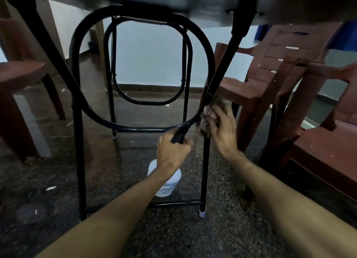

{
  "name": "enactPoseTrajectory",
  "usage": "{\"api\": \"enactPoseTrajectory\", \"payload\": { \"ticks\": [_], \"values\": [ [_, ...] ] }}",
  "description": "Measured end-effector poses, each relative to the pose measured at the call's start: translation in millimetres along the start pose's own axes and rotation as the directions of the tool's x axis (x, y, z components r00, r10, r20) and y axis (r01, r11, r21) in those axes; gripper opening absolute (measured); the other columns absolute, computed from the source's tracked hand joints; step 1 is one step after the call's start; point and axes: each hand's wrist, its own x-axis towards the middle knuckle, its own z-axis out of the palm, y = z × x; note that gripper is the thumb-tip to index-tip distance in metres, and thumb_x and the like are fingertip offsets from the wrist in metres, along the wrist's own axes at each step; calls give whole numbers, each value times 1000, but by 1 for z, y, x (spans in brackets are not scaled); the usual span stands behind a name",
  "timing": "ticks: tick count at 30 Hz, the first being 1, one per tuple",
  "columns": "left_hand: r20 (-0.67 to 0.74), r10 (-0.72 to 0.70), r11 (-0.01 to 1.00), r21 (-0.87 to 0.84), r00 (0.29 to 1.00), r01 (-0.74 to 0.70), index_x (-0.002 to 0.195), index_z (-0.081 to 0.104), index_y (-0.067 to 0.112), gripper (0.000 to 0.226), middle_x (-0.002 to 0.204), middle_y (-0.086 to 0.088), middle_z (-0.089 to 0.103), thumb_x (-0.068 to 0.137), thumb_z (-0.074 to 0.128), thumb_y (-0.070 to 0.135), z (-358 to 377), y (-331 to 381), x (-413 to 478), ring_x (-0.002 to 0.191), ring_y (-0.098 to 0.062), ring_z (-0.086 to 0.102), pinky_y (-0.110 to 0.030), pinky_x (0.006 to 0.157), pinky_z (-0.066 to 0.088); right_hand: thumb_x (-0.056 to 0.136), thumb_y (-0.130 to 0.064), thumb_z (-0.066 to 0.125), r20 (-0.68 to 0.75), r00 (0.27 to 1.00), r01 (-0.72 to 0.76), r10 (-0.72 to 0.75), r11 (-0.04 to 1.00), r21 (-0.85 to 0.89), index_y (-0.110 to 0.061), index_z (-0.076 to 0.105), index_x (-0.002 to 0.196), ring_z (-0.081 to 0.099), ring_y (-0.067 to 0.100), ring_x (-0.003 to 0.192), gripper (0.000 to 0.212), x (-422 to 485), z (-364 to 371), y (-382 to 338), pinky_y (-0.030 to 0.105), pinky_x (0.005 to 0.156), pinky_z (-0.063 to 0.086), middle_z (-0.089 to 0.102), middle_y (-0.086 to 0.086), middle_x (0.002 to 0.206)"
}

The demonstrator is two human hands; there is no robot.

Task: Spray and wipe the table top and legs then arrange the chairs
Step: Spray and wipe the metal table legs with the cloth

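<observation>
The left hand (172,153) grips the black trigger of a white bottle (167,183) beside the near right leg (205,161) of the table (289,6); the right hand (224,131) clamps a mottled cloth (206,120) round that black leg

Dim and murky overall, seen from under the desk (193,0), with that underside rendered as a dark, unfocused smear along the top. Brightest on the pale back wall (150,55); faint sheen on the polished floor (48,170). Bowed lines toward the edges. Slight motion blur over the right hand (222,130) and cloth (207,120).
</observation>
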Motion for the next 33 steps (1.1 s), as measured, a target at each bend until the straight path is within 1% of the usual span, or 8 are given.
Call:
{"api": "enactPoseTrajectory", "payload": {
  "ticks": [2,5,7,11,15,19,28,33],
  "values": [
    [2,-6,1000,14,1000,6,70,62,22,18,64,3,65,82,74,15,2,-3,-2,58,-11,62,-20,51,44,97,-5,54,-16,1000,-14,13,1000,-8,-8,62,124,53,7,111,29,-3,7,-7,2,94,32,52,4,131],
    [2,-49,999,5,999,49,71,66,18,16,64,3,67,83,75,15,-5,-9,-10,61,-11,65,-23,58,47,94,-3,55,225,970,-78,90,995,-58,-14,58,131,57,13,112,39,-54,8,10,22,96,46,49,-14,132],
    [-21,-87,996,-10,996,87,72,68,16,15,66,2,68,84,76,15,-15,-16,-14,63,-13,65,-25,60,46,85,4,56,302,949,-43,88,987,-154,-15,59,131,58,24,113,50,-72,6,11,31,95,48,43,-1,137],
    [-55,-88,996,12,995,89,69,63,19,20,63,3,64,85,76,17,-29,-33,-18,63,-12,63,-23,58,44,91,-1,56,72,995,-57,67,989,-137,-12,58,135,51,27,115,45,-38,16,-4,29,100,45,42,14,137],
    [-69,-150,988,22,986,152,72,61,21,19,64,-3,63,88,73,20,-60,-53,-34,61,-20,61,-32,58,44,83,2,66,298,944,-57,142,959,-277,-8,60,130,42,41,128,49,-78,31,16,51,105,40,39,16,143],
    [-134,-178,981,57,975,187,73,61,23,19,66,-5,64,88,72,21,-102,-64,-47,66,-23,65,-40,60,48,82,-5,66,380,884,-131,271,925,-356,-13,66,116,57,37,103,35,-126,34,6,41,87,51,44,9,128],
    [-302,-197,964,115,933,241,74,64,15,15,66,-4,65,87,72,18,-200,-84,-80,65,-22,64,-39,59,50,82,2,74,477,879,-52,-25,988,147,-8,70,112,50,16,100,32,-113,94,-141,20,84,39,46,0,106],
    [-332,-288,936,102,898,338,76,62,22,14,61,-2,60,88,68,19,-274,-47,-104,59,-17,58,-28,51,37,83,-2,75,556,830,-139,-33,954,264,-8,71,110,46,7,97,27,-96,85,-244,5,83,33,47,0,104]
  ]
}}
